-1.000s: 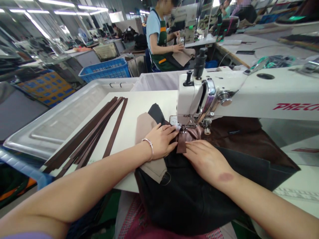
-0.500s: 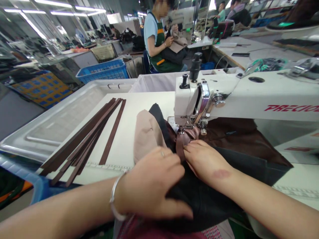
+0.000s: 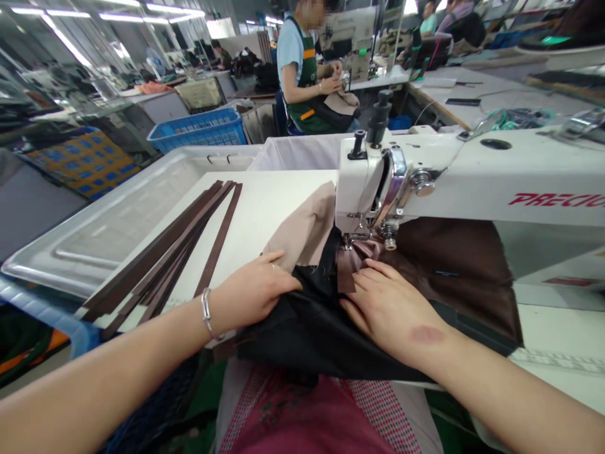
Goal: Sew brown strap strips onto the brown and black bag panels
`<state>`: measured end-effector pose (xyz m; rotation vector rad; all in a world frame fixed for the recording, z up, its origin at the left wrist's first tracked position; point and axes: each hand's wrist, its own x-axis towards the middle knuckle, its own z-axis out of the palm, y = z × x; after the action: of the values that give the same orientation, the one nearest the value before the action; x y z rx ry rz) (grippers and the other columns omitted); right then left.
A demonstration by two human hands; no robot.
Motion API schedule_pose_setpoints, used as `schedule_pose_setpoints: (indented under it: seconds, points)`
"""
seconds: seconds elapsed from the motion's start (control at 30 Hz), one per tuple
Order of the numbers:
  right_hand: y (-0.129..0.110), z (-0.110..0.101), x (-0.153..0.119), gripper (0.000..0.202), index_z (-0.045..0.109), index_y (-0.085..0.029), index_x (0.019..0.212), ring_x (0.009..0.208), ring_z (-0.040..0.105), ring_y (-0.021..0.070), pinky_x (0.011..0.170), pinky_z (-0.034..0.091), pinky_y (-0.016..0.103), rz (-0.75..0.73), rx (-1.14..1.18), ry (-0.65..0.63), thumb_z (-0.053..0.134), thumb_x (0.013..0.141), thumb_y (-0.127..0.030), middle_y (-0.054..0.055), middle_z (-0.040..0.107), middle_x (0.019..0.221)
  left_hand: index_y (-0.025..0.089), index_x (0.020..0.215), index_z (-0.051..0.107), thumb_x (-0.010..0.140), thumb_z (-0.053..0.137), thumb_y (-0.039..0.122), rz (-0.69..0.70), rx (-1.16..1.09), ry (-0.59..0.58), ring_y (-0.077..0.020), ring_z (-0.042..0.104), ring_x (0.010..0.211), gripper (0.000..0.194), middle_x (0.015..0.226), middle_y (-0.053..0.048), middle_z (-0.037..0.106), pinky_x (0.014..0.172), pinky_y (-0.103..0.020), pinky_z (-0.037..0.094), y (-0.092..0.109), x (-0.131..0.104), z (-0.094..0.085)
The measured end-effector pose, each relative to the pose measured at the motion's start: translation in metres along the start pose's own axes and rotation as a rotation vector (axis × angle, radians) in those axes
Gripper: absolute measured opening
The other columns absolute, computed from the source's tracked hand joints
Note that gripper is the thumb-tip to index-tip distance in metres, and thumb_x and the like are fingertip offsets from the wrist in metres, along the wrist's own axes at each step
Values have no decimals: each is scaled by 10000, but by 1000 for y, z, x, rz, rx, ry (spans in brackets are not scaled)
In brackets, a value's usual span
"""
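Observation:
Under the needle area of the white sewing machine [image 3: 454, 180] lies brown fabric [image 3: 449, 252] with a short brown strip [image 3: 346, 270] at its left edge. My right hand [image 3: 385, 302] is on the strip and brown fabric just in front of the presser foot, its fingers bent and close together. Black fabric [image 3: 312, 334] hangs over the table's front edge. My left hand [image 3: 258, 287] pinches the black fabric at its left side, beside a beige piece [image 3: 305, 230] that reaches toward the machine head.
Several dark brown strips [image 3: 177, 252] lie on the white table [image 3: 265, 192] at the left. Beyond are a translucent tray [image 3: 113, 214] and a blue basket [image 3: 198, 129]. A person [image 3: 302, 75] sits behind, holding fabric.
My left hand has moved left and away from my right hand, and now grips the black fabric. The beige piece has swung right toward the machine, and the brown fabric has shifted.

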<state>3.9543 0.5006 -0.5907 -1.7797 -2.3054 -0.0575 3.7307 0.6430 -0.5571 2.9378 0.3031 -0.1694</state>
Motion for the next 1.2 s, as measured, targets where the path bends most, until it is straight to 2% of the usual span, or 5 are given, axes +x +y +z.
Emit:
schedule_pose_setpoints:
  seconds: [0.13,0.23,0.43,0.7,1.2]
  points:
    - [-1,2,-2,148,626,-186,917,933,564,202,1083,290,436,-7,27,8,500,898,-262,30,630,884,195,1173,569,876,470,219,-82,-47,125,-201,611,954,314,1030,-42,678,1055,-433,364,17,22,-9]
    - [0,5,-7,153,621,-183,956,989,546,204,1117,244,433,4,37,25,507,889,-260,32,629,939,147,1180,546,937,375,204,78,5,288,-220,530,1121,302,1190,-100,606,1028,-391,387,32,46,5]
    - [2,13,-11,128,605,-176,926,1034,534,187,1148,198,419,-13,58,55,493,895,-229,40,628,1046,72,1159,539,891,459,232,-62,111,242,-265,537,1013,322,1100,-147,592,913,-418,442,29,74,32]
    - [12,8,-10,149,614,-170,950,991,550,201,1127,246,458,-53,121,36,498,891,-243,51,634,983,126,928,588,858,530,218,20,-138,344,-196,534,924,129,959,-70,587,892,-337,450,19,73,32]
    - [21,10,-13,253,630,-186,1097,1090,546,203,1120,258,465,-119,140,31,487,898,-250,41,620,1208,127,795,672,967,451,296,-96,-323,308,-158,573,856,327,840,-47,602,805,-281,459,9,93,26]
